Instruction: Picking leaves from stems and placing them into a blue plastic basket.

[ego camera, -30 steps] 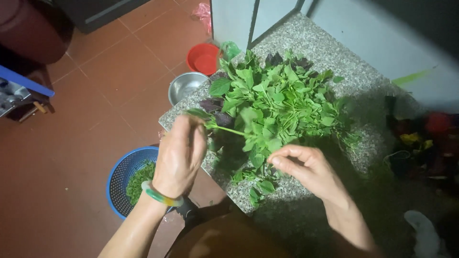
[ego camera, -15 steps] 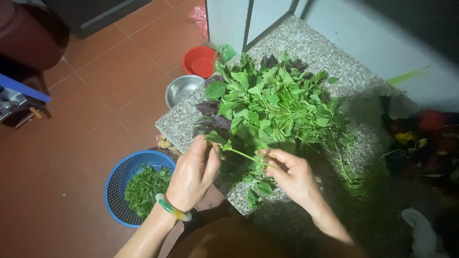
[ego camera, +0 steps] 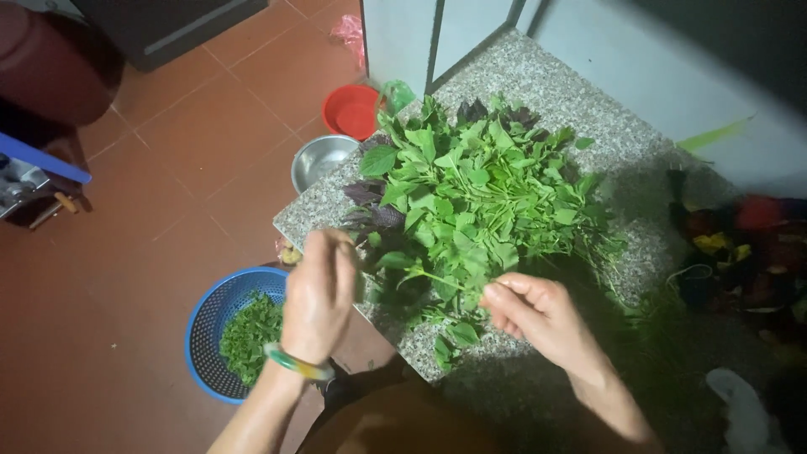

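A big heap of leafy greens (ego camera: 479, 189), with some purple leaves on its left side, lies on a speckled stone slab (ego camera: 580, 92). My right hand (ego camera: 538, 315) is at the heap's near edge, fingers pinched on the thin stem of a leafy sprig (ego camera: 437, 277). My left hand (ego camera: 319, 294), with a green bangle at the wrist, is closed on the other end of that sprig, at the slab's near left corner. Below my left hand a blue basket (ego camera: 210, 336) on the floor holds picked green leaves.
A steel bowl (ego camera: 319, 160) and a red plastic bowl (ego camera: 353, 109) sit on the red tiled floor left of the slab. A pale wall panel (ego camera: 403, 42) stands behind. Dark clutter with red and yellow bits (ego camera: 740, 235) lies at the right.
The view has shifted slightly. Both hands have drawn a sprig out of the heap's near edge, the left hand moving toward the slab's corner above the basket.
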